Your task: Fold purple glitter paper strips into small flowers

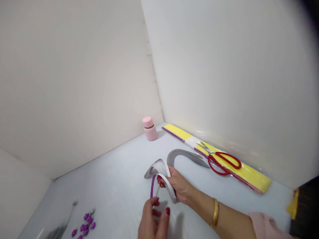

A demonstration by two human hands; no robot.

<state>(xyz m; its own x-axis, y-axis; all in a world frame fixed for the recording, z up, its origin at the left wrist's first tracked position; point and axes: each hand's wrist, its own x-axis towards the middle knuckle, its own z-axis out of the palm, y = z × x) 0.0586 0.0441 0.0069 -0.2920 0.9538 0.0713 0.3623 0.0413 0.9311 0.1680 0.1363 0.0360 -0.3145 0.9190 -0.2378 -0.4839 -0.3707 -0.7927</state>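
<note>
My right hand (180, 186) is closed around a bunch of long, looped paper strips (170, 190), pale on the side that faces me. One purple strip (152, 187) with small dark marks curves down from the bunch toward my left hand (154, 220). That hand is just below it, thumb apart from the curled fingers. The strip's lower end passes behind the index finger, and no pinch on it shows. Several folded purple paper stars (86, 227) lie on the table at lower left. A longer grey-white strip band (184, 152) arcs away behind my right hand.
Red-handled scissors (225, 163) lie across a clear-wrapped pack of yellow paper strips (249, 172) along the right wall. A pink bottle (151, 132) stands near the corner of the white table (112, 176). Blurred thin grey items (58, 230) lie at lower left.
</note>
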